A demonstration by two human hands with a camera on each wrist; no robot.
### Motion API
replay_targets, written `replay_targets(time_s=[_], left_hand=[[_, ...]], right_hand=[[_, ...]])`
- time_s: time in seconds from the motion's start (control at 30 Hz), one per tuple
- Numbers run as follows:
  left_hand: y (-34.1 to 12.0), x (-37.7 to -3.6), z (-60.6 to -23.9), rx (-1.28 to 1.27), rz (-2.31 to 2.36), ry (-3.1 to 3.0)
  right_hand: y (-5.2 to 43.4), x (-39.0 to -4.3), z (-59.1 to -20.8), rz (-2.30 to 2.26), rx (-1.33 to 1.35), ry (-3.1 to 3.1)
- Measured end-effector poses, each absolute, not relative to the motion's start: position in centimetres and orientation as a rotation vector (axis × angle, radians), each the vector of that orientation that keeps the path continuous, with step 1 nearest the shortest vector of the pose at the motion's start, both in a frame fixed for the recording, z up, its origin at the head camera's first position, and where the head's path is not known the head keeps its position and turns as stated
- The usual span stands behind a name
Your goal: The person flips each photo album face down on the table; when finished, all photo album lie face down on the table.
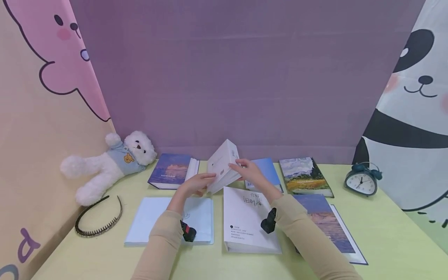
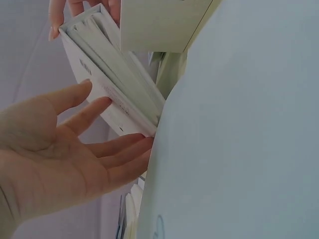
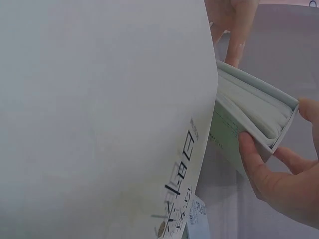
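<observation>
A thick white photo album (image 1: 220, 161) is held up, tilted, over the far middle of the table. My right hand (image 1: 252, 174) grips its spine side, with the thumb on one cover and fingers on the other in the right wrist view. My left hand (image 2: 65, 159) is spread palm up, its fairly straight fingers touching the cover near the lower end. Page edges (image 3: 254, 107) show between the covers. Just below the hands lies another white album (image 1: 245, 229) with dark lettering. A pale blue album (image 1: 140, 229) lies under my left forearm.
Purple sunset albums (image 1: 171, 169) (image 1: 323, 221) lie back left and front right. Behind my right hand is a blue book (image 1: 267, 171), beside a landscape-covered album (image 1: 304, 175). A white teddy bear (image 1: 122, 163) and toothed headband (image 1: 94, 233) are left; an alarm clock (image 1: 361, 182) stands right.
</observation>
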State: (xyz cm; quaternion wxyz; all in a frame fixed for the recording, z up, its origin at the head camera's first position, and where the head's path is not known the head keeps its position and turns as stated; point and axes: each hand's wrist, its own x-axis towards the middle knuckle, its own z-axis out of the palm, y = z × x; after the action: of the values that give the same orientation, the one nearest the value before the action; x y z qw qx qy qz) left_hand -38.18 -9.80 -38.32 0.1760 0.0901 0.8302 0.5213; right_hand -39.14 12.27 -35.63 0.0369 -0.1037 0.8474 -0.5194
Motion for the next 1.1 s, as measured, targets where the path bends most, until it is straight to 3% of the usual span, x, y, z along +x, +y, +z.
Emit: replay_targets(time_s=[0.6,1.1], left_hand=[[-11.9,-38.2,-39.2,0.174,1.448,2.398],[-12.5,-38.2,-39.6,0.192,1.452,2.388]], right_hand=[[12.5,-39.8,-37.8,-1.646,-0.24,2.425],[13.0,-39.7,-38.3,-1.418,-0.263,2.537]])
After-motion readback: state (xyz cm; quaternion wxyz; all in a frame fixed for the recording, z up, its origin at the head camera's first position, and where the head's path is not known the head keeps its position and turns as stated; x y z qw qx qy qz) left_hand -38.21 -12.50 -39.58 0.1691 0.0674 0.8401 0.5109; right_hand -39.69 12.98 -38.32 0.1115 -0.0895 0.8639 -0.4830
